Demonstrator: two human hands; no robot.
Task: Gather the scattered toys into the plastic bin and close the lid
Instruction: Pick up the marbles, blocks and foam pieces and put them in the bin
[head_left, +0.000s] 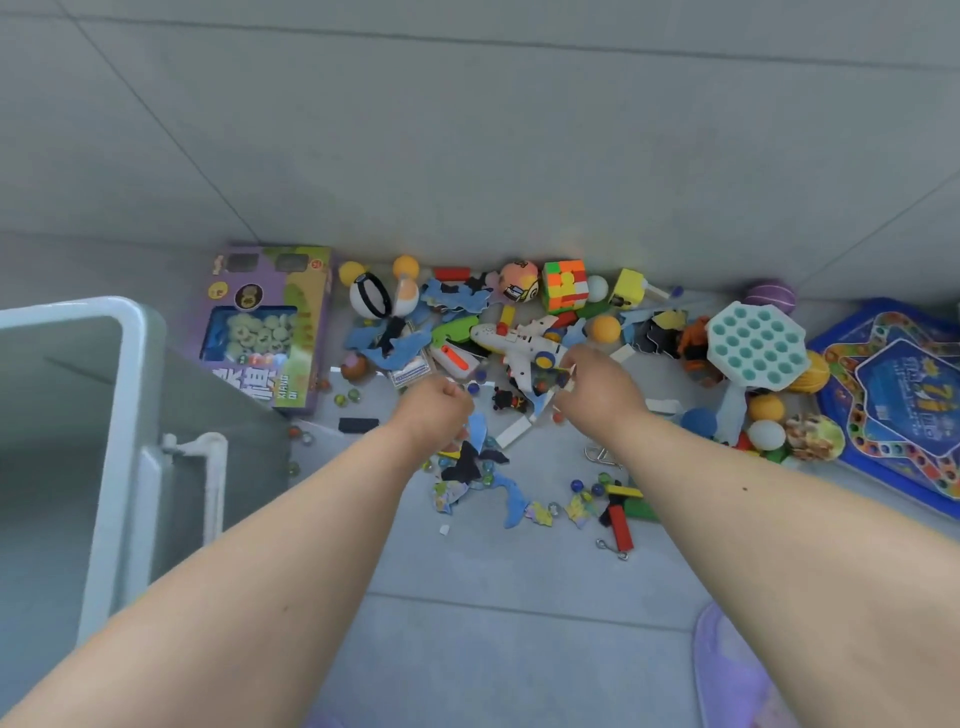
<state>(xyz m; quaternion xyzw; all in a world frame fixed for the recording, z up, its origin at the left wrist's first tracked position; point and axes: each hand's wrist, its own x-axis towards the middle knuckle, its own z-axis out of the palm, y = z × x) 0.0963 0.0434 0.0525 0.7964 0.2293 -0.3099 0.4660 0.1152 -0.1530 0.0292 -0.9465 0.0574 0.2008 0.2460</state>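
A pale plastic bin (122, 374) stands open at the left with no lid on it. Toys lie scattered along the wall on the grey floor: a white toy plane (511, 340), a colour cube (563, 286), orange balls, blue puzzle pieces (511, 501) and marbles. My left hand (434, 410) is curled into a fist just left of the plane's tail; whether it holds anything is hidden. My right hand (597, 387) reaches over the plane's right side and pinches small pieces at its fingertips.
A purple boxed game (270, 327) lies beside the bin. A teal and white bubble toy (756, 345), a blue game board (904, 400) and more balls lie at the right. A purple slipper (743, 670) shows at the bottom.
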